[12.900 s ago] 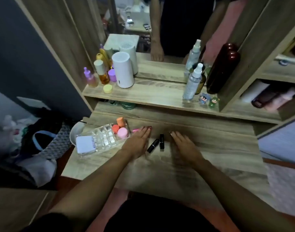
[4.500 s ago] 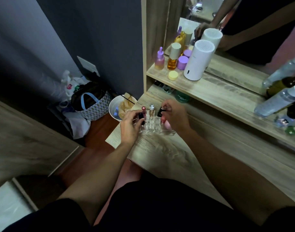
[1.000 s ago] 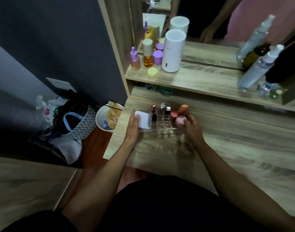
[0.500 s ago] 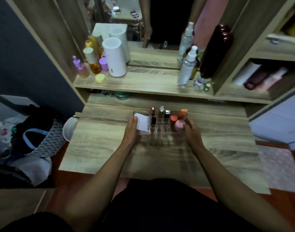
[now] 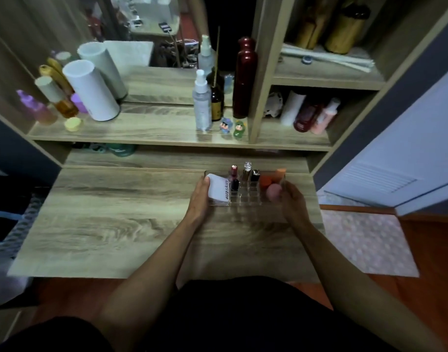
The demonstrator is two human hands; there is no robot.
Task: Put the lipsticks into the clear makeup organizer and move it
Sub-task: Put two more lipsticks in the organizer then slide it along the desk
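Note:
The clear makeup organizer (image 5: 245, 199) sits on the right part of the wooden desk (image 5: 116, 219), held at both ends. My left hand (image 5: 198, 199) grips its left end beside a white box (image 5: 219, 189) inside it. My right hand (image 5: 292, 201) grips its right end. Several lipsticks stand upright in its slots: a red-capped one (image 5: 234, 170), a dark one (image 5: 234, 184), a clear-topped one (image 5: 247, 170) and a black one (image 5: 255, 175). Orange and pink sponges (image 5: 271, 185) fill the right compartment.
A shelf (image 5: 154, 133) behind the desk carries a white cylinder (image 5: 90, 91), small bottles, a spray bottle (image 5: 202, 102), a dark red bottle (image 5: 244, 77) and two figurines (image 5: 232, 127). A mirror stands behind. A bag (image 5: 4, 219) lies left, a patterned mat (image 5: 365, 242) right.
Both hands have carried the organizer from the desk's left end toward its right side. The lipsticks stay standing inside it.

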